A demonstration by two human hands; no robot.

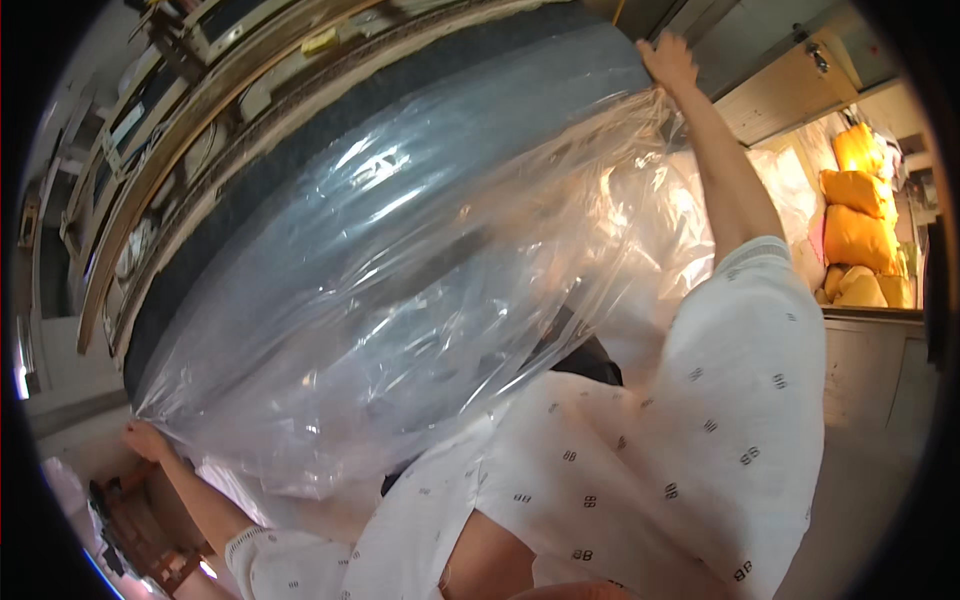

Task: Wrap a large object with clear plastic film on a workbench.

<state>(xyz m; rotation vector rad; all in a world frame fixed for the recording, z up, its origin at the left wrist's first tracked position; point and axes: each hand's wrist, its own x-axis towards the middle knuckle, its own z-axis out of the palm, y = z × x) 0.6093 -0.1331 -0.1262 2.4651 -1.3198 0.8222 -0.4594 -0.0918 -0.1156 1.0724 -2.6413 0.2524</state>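
A large clear plastic sheet stretches in front of me, shiny and creased. It partly covers a long dark grey panel with a cloth-like surface. My left hand, low on the left, is closed on a gathered corner of the sheet by the panel's near left end. Far off at the upper right, my right hand has its fingers curled at the panel's other end. The sheet bunches up just under that hand and looks held there. Between my arms the loose part hangs down toward my body in folds.
Beyond the panel stand wooden frames and rails with odds and ends among them. Several yellow-orange bundles are stacked at the right, above a pale cabinet. A wooden board with a metal latch is at the upper right.
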